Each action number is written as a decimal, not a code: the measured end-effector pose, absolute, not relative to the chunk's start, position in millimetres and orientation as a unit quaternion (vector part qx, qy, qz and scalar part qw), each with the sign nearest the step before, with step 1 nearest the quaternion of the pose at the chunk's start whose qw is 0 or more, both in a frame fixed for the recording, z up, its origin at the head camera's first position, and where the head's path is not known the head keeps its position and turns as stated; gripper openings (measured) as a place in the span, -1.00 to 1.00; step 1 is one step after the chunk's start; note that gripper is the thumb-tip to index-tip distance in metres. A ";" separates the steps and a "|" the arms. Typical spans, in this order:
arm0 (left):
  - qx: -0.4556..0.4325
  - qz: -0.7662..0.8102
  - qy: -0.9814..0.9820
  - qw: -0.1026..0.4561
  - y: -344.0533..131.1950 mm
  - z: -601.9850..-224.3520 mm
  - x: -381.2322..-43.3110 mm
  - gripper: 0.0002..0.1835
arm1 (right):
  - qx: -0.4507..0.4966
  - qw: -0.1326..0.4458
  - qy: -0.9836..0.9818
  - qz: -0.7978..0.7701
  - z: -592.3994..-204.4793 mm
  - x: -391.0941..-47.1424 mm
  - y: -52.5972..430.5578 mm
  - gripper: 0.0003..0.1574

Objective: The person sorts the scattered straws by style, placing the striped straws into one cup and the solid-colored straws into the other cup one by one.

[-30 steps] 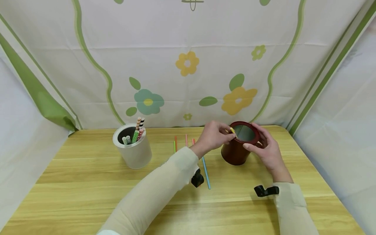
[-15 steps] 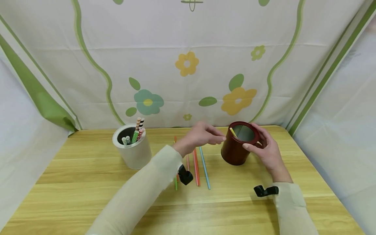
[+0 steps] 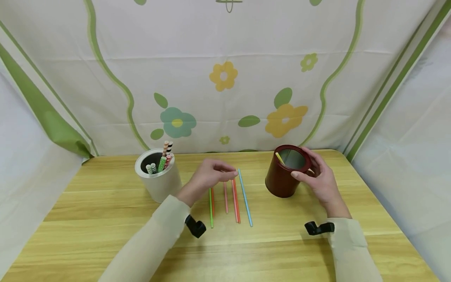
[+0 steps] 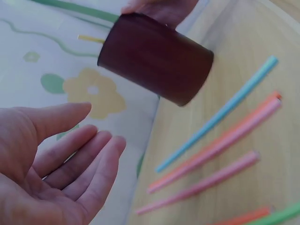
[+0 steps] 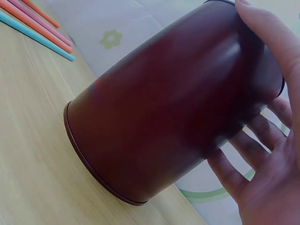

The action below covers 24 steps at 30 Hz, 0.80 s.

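My left hand (image 3: 211,175) is over the far ends of the loose straws, with nothing held; the left wrist view shows its fingers (image 4: 101,166) loosely bent and apart from the thumb. A blue straw (image 3: 246,204), pink and orange ones and a green straw (image 3: 211,211) lie side by side on the table. My right hand (image 3: 321,182) grips a dark red round container (image 3: 280,182) at its right side, thumb at the rim and fingers round the wall. One yellow straw (image 3: 280,158) leans inside it, its tip over the rim.
To the left stands a white round container (image 3: 163,188) with several striped and dotted straws (image 3: 162,163) in it. Behind the wooden table (image 3: 88,227) hangs a flowered cloth (image 3: 225,35), with more cloth at both sides.
My left hand let go of the yellow straw at the dark red container's rim and moved left, over the loose straws. The straw stays in the container; my right hand holds still.
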<state>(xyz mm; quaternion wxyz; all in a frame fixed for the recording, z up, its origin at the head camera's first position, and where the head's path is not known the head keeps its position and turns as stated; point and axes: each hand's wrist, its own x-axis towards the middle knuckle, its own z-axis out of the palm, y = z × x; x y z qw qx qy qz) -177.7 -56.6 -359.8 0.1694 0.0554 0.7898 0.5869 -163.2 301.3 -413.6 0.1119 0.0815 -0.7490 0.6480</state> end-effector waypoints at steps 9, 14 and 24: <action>-0.013 0.582 0.805 0.109 -78.7 -389.2 -169.4 -0.78 | 0.076 0.111 -0.750 0.647 -413.2 -164.0 301.2 0.03; -0.052 0.584 0.806 0.089 -85.1 -398.5 -169.5 -0.77 | 0.077 0.108 -0.749 0.649 -412.6 -163.7 301.3 0.03; -0.095 0.561 0.820 0.064 -85.6 -404.4 -170.5 -0.78 | 0.080 0.103 -0.746 0.653 -411.8 -164.0 301.7 0.05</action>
